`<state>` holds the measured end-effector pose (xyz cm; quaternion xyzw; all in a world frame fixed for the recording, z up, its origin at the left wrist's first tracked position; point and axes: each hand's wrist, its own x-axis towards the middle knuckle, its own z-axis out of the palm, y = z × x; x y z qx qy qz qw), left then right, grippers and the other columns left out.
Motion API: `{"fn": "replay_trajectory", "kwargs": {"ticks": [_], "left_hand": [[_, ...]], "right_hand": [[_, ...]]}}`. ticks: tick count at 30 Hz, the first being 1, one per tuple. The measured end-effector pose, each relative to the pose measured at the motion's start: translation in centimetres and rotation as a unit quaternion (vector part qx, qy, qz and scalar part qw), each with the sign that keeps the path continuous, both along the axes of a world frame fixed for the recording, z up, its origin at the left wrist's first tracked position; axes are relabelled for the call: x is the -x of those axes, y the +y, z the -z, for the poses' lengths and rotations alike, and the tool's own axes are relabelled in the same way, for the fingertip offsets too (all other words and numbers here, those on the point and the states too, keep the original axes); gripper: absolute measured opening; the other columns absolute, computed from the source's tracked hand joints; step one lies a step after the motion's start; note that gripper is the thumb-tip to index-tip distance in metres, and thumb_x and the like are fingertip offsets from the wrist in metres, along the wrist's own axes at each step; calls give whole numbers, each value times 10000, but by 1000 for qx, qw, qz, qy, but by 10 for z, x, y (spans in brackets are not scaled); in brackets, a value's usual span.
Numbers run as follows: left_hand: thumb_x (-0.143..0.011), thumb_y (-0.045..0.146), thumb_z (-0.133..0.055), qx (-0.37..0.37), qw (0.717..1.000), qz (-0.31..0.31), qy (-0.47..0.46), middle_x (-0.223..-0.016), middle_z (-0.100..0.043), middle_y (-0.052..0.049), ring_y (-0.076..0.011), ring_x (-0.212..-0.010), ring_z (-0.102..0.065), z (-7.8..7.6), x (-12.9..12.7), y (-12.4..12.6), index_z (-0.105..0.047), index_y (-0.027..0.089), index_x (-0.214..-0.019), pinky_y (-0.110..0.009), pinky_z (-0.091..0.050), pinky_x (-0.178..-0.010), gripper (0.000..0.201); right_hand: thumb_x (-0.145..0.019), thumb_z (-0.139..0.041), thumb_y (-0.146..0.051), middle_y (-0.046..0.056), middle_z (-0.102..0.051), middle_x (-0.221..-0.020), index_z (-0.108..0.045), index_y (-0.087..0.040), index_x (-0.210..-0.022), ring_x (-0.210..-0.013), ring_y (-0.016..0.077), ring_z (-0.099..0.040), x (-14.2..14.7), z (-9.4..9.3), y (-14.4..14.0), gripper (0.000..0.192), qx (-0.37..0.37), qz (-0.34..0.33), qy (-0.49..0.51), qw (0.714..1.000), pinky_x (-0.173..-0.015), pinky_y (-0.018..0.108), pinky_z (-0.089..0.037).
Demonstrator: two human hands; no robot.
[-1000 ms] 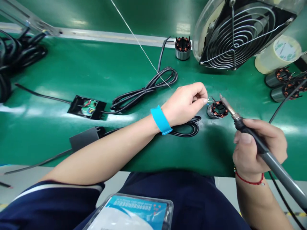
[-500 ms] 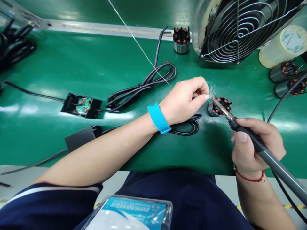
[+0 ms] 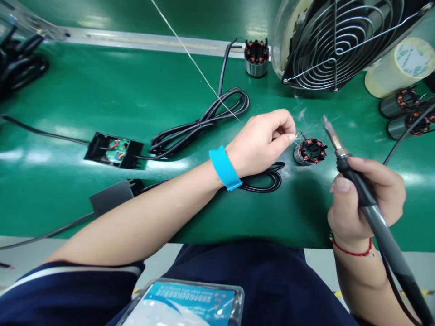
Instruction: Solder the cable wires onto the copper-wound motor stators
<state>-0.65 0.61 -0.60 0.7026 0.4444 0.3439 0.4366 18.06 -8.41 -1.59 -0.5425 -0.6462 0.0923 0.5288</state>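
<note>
A small motor stator with copper windings lies on the green bench. My left hand, with a blue wrist strap, pinches thin wires and the end of a solder wire right at the stator's left edge. My right hand grips a soldering iron; its tip is raised to the right of the stator, not touching it. A faint wisp of smoke hangs above the stator.
A wire-guarded fan stands at the back right beside a tape roll and more stators. Another stator sits at the back. Coiled black cables, an open black box and its lid lie left.
The soldering iron tip touched the wires at the stator half a second ago; it has since lifted up and away to the right. My left hand has stayed in place.
</note>
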Motion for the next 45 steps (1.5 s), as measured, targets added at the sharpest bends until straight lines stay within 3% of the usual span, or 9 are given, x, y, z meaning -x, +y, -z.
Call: {"fn": "replay_trajectory", "kwargs": {"ticks": [3,8,13,21,24,29,35,42,45], "left_hand": [[-815,105,-549,-6,1000,2,3,-707,-570,4,-116,-651,-506,-1,0,0,-535,175,-738,-275,-427,-628,105],[-811,114,-546,-19,1000,11,12,-703,-578,4,-110,-638,-500,-1,1,0,-527,175,-736,-262,-417,-608,99],[-819,122,-548,-18,1000,10,19,-715,-592,-2,-111,-641,-504,-1,2,1,-530,170,-741,-259,-421,-608,93],[-822,118,-523,-26,1000,4,17,-744,-602,-10,-117,-678,-515,1,0,1,-530,167,-751,-267,-423,-646,86],[-822,125,-517,-32,999,1,21,-747,-604,-6,-122,-699,-535,1,0,1,-530,169,-752,-265,-428,-660,84],[-817,132,-516,-51,998,-3,37,-744,-601,-1,-130,-725,-549,1,0,0,-530,174,-746,-260,-427,-667,83],[-816,137,-522,-53,998,-4,31,-720,-588,0,-125,-699,-530,1,0,-1,-533,170,-739,-255,-410,-636,84],[-812,137,-535,50,997,18,-61,-659,-534,20,-92,-576,-467,-1,-4,-3,-524,171,-744,-225,-379,-528,76],[-818,128,-536,10,998,18,-62,-673,-551,12,-97,-592,-484,-1,-4,-5,-532,171,-740,-227,-396,-541,89]], "right_hand": [[-821,-690,-241,-1,-740,-1031,-672,-369,-1243,-830,230,-712,2,-3,8,441,-7,-30,-14,999,-750,435,-587],[-925,-640,-295,-17,-667,-1280,-607,-417,-1307,-923,223,-737,8,-26,20,402,87,-61,9,994,-783,431,-620],[-948,-620,-344,-60,-690,-1171,-612,-471,-1285,-892,194,-724,8,-45,28,360,123,-76,-31,989,-863,449,-599],[-925,-644,-314,-24,-680,-1246,-602,-427,-1310,-896,207,-724,8,-15,27,403,75,-65,26,995,-809,439,-607],[-965,-579,-288,-9,-701,-1194,-564,-388,-1348,-929,207,-734,9,-8,32,397,74,-68,32,994,-890,450,-585],[-928,-607,-227,-1,-738,-1091,-525,-330,-1348,-1117,230,-662,8,-8,42,441,84,-93,-67,990,-1064,503,-453],[-899,-624,-212,-6,-733,-1003,-498,-323,-1345,-1080,232,-651,10,-5,42,476,80,-94,-75,990,-1002,481,-480],[-896,-607,-255,-2,-724,-931,-466,-375,-1349,-919,249,-644,18,-3,36,490,81,-66,-132,986,-915,506,-478],[-909,-589,-253,-2,-726,-942,-467,-383,-1348,-908,245,-645,21,-3,35,474,77,-64,-127,987,-906,492,-475]]}}
